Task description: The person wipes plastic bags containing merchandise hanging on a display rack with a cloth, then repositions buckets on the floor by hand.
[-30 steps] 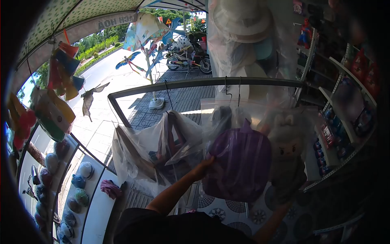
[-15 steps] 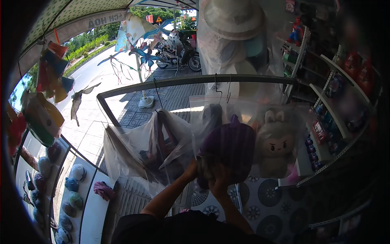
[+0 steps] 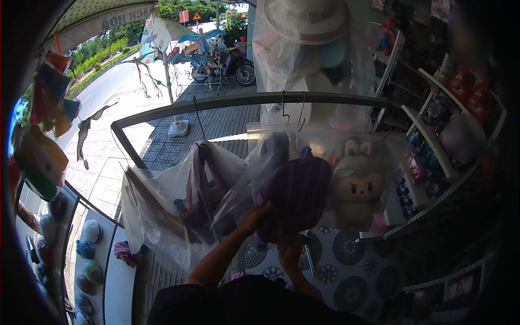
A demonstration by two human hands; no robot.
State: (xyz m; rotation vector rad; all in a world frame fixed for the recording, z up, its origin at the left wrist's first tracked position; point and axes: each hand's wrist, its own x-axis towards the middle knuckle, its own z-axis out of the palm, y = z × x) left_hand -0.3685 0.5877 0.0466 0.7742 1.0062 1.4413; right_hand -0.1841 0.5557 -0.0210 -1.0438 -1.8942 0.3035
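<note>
A purple bag (image 3: 298,189) with a small loop on top hangs in front of me, with clear plastic around it. My left hand (image 3: 254,218) is closed on the bag's lower left side. At its bottom edge, my right hand (image 3: 291,246) grips it from below; those fingers are dark and partly hidden. To the right, a grey plush with rabbit ears (image 3: 357,187) hangs in a clear bag. Left of the purple bag, clear plastic covers (image 3: 162,200) wrap dark hanging goods.
A dark metal rail (image 3: 238,100) with wire hooks crosses ahead. Wrapped hats (image 3: 300,24) hang behind it. Shelves of goods (image 3: 428,143) stand at right. Caps (image 3: 89,249) sit on a white rack at left. Kites (image 3: 200,43) and a motorbike (image 3: 233,67) are outside.
My right hand has moved down to the purple bag's bottom edge, apart from my left hand, which has shifted up the side. The view has turned slightly right.
</note>
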